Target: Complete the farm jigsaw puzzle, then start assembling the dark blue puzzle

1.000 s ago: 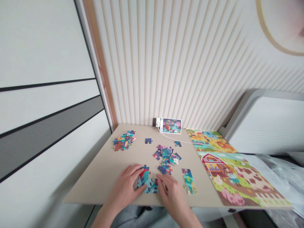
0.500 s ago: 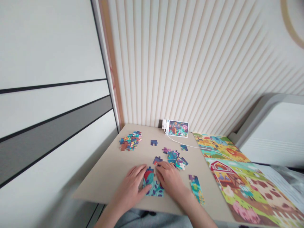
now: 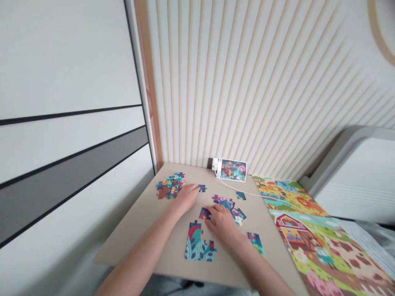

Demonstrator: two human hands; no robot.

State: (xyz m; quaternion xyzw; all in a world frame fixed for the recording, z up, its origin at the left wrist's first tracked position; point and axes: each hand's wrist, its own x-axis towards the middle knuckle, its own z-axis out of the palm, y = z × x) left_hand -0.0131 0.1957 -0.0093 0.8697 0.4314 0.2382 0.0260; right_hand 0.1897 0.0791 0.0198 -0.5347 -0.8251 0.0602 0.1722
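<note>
Head view: two hands work over a tan tabletop point(image 3: 166, 242). The left hand point(image 3: 187, 197), fingers pressed together, rests between a heap of jigsaw pieces point(image 3: 170, 186) and one loose blue piece point(image 3: 202, 188). The right hand point(image 3: 221, 224), fingers slightly spread, touches a dark blue piece point(image 3: 204, 213), not pinching it. Nearer lie one joined section point(image 3: 200, 246) and one strip point(image 3: 255, 243). One picture card point(image 3: 231, 170), its print unreadable, sits by the wall beside one white plug point(image 3: 215, 164).

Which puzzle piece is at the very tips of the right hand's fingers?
The dark blue piece at the right hand's fingertips. It lies alone, apart from the small heap of mixed pieces above the hand.
</note>
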